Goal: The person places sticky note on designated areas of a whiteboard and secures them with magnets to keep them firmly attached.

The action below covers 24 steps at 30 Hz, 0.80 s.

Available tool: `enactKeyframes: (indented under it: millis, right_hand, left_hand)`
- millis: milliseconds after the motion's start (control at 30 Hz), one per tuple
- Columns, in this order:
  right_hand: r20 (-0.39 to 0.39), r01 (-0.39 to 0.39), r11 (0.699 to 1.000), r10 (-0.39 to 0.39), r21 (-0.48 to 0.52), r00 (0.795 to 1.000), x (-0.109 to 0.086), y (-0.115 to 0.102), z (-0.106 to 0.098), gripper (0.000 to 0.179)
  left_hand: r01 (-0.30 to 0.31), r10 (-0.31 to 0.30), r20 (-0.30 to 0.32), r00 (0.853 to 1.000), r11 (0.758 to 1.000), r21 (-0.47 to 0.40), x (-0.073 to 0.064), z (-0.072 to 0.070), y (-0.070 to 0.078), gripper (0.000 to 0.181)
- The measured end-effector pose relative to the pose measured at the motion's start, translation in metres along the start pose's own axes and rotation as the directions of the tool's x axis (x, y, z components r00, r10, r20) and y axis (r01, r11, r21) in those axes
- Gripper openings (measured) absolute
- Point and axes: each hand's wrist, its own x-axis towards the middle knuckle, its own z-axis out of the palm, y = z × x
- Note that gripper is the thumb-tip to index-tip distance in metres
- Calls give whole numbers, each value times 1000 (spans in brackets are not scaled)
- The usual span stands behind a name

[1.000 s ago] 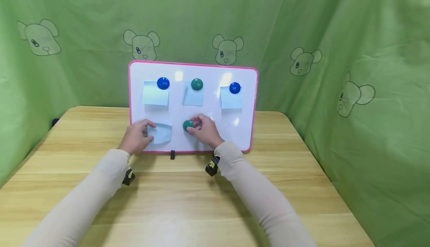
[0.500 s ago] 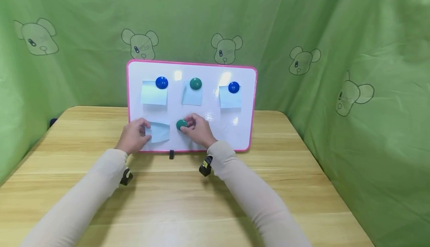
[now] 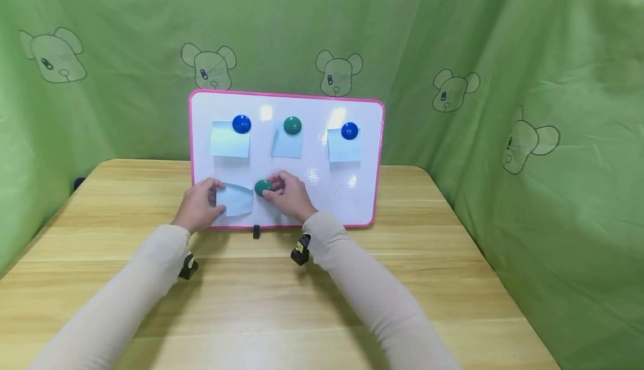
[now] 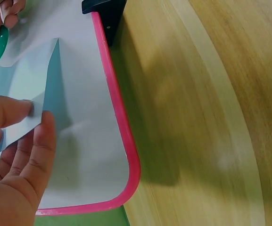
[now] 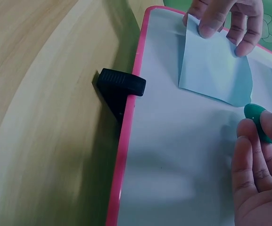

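My left hand [image 3: 198, 205] holds a light blue sticky note [image 3: 236, 199] by its left edge, at the lower left of a pink-framed whiteboard [image 3: 322, 202]. In the left wrist view the thumb lies across the note [image 4: 27, 77], with fingers behind it. Just right of the note, my right hand [image 3: 290, 195] pinches a round green magnet [image 3: 263, 188] between thumb and fingers. The right wrist view has this magnet [image 5: 256, 117] on edge, close to the note's corner.
Along the board's top, a blue magnet [image 3: 241, 124], a green magnet [image 3: 292, 125] and another blue magnet [image 3: 349, 131] each pin a blue note. A black clip foot [image 3: 256, 231] sits under the lower edge on the wooden table [image 3: 251, 314]. Green curtain [image 3: 402, 34] hangs behind.
My right hand has moved left with the green magnet, from the board's middle to beside the note. The left hand keeps its hold on the note, almost in place.
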Motion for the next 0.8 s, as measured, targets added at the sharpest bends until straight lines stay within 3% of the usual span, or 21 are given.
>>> enactKeyframes:
  millis: [167,800]
  right_hand:
    - [0,1,1000,-1,7,1000,1,-3,3,21]
    - [-2,53,999,-53,2,999,5,-17,21,13]
  left_hand:
    - [17,-17,4,1000,1000,-3,0,1,-1,42]
    - [-7,6,16,1000,999,36,-5,-1,-1,52]
